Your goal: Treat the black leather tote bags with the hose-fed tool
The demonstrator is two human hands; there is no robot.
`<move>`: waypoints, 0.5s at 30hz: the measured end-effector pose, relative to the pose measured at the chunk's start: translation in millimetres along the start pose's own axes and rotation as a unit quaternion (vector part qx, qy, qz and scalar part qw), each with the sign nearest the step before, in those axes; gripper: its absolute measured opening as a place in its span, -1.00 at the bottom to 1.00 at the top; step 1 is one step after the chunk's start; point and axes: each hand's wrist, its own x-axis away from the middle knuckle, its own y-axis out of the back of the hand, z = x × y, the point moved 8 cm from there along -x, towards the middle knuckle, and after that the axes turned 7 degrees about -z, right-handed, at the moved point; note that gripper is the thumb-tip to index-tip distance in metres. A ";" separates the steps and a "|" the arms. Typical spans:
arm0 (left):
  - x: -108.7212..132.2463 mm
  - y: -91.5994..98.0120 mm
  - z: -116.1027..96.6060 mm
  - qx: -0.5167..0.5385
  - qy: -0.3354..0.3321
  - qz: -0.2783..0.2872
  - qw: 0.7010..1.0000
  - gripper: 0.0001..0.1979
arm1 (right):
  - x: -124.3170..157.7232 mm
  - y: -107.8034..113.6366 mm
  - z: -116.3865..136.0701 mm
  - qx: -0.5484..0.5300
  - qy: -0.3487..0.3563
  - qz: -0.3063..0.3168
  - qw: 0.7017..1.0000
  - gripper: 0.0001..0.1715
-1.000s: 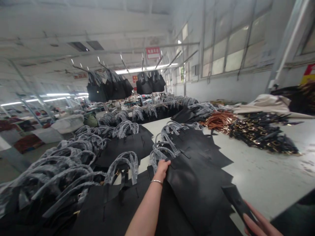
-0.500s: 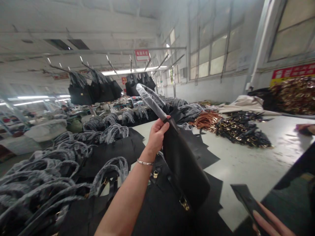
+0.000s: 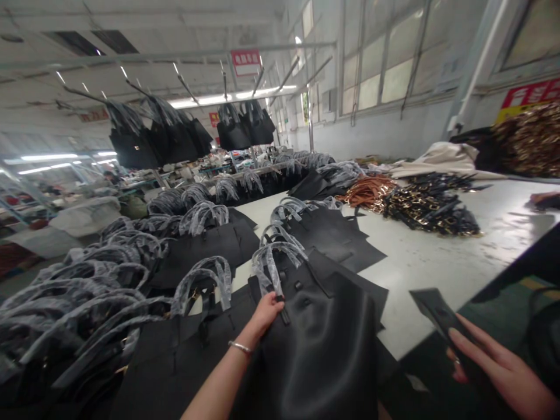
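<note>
"While both hands stay busy, what has changed?"

"The black bag (image 3: 328, 344), lifted half a second ago, now lies toward the worktop's (image 3: 503, 227) near edge, over spread bags (image 3: 336, 233); its front seems easier to reach. The left hand's (image 3: 265, 315) fingers clamp its handle base; the right hand's (image 3: 490, 353) close round a black strip (image 3: 431, 306) by the right edge."

"Anything in the way?"

"Plastic-wrapped handles (image 3: 131, 291) crowd the left. Buckled straps (image 3: 431, 204) lie well apart, toward the far edge."
</note>
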 end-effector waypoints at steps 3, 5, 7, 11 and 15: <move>8.4 10.5 -3.8 -0.069 -0.027 -0.087 0.994 -0.61 | 10.0 -26.7 12.7 0.016 -0.021 0.083 0.996 0.10; 24.2 7.2 -27.2 -0.152 -0.116 -0.162 0.968 -0.46 | 13.1 -46.1 20.7 0.039 -0.009 0.131 0.991 0.05; 47.0 -21.9 -53.5 -0.234 -0.234 -0.162 0.930 -0.42 | 12.8 -66.9 26.3 0.059 0.001 0.171 0.984 0.01; 87.0 -106.0 -63.2 -0.272 -0.319 0.022 0.907 -0.37 | 6.8 -110.5 38.3 0.093 0.024 0.232 0.968 -0.12; 114.9 -145.6 -58.7 -0.264 -0.352 0.104 0.892 -0.37 | 1.9 -144.5 50.4 0.147 0.032 0.295 0.943 -0.22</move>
